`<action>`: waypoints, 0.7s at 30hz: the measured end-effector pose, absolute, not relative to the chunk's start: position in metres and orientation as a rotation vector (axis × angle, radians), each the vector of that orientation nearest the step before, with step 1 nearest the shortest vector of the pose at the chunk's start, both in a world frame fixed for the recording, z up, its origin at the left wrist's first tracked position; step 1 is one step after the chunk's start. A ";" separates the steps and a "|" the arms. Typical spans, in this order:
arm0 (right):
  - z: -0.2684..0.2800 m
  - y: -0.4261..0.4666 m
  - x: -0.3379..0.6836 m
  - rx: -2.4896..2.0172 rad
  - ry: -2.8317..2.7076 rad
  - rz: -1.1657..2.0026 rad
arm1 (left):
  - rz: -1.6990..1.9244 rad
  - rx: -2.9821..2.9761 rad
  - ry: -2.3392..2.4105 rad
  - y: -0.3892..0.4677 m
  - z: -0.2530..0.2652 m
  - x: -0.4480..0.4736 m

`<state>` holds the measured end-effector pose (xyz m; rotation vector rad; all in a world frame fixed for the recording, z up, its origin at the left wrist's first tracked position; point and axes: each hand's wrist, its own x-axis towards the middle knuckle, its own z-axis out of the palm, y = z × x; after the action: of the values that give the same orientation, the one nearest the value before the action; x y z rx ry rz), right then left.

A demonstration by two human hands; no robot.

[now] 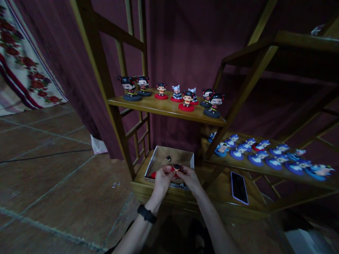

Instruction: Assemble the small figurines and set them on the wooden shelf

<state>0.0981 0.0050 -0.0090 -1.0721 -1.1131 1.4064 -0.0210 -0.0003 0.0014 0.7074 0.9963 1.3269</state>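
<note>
A small black-haired figurine (176, 168) is held between my two hands, above the near side of an open cardboard box (189, 158). My left hand (163, 179) grips it from the left with bent fingers, and my right hand (189, 176) pinches it from the right. Something red shows around the figurine between the fingers, perhaps its base. Inside the box lies another small dark-haired piece (168, 158). A red piece (153, 175) shows at the box's left, partly hidden by my left hand.
Above the box, a wooden shelf (156, 104) carries several figurines on red or dark round bases. On the lower right shelf (227, 160) stand several blue and white figurines. A phone (239, 187) lies right of the box. Wooden posts (116, 120) frame the left side.
</note>
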 end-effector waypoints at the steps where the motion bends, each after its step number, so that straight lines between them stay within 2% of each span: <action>1: -0.007 0.004 0.097 -1.080 -1.109 1.407 | 1.327 0.703 0.999 -0.001 0.001 -0.021; 10: -0.007 0.001 0.098 -1.140 -1.040 1.351 | 1.308 0.843 1.019 0.003 0.002 -0.026; 21: 0.002 -0.007 0.101 -0.974 -0.817 1.538 | 1.241 1.234 1.022 -0.005 0.009 -0.031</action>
<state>0.1012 -0.0066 0.0016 -0.9739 -0.8174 1.5384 -0.0307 -0.0047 0.0091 1.2341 1.0218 1.2412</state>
